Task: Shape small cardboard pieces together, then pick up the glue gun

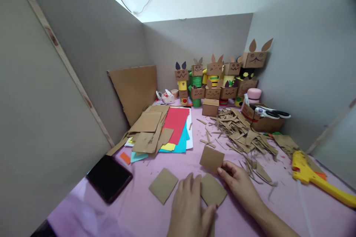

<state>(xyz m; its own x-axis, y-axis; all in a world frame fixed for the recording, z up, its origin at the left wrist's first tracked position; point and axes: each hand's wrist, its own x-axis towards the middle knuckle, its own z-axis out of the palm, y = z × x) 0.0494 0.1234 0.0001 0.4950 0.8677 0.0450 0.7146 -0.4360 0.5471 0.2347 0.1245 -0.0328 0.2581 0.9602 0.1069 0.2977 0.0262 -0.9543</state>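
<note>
My right hand point(236, 179) pinches the lower right corner of a small cardboard square point(211, 159) between thumb and fingers, tilted up a little off the cloth. Beside it, my left hand point(189, 205) lies palm down with its fingers spread, over the left edge of another cardboard square point(214, 189) on the cloth. A third square point(163, 186) lies flat to the left of that hand. Part of one more brown piece shows below my left thumb, mostly hidden.
A black tablet point(109, 178) lies at the left, below stacked cardboard point(147, 122) and coloured paper point(176, 122). Cardboard scraps point(236, 127), a box with scissors point(263, 120) and a yellow glue gun point(303, 170) are at the right. Several cardboard animal figures point(214, 68) stand behind.
</note>
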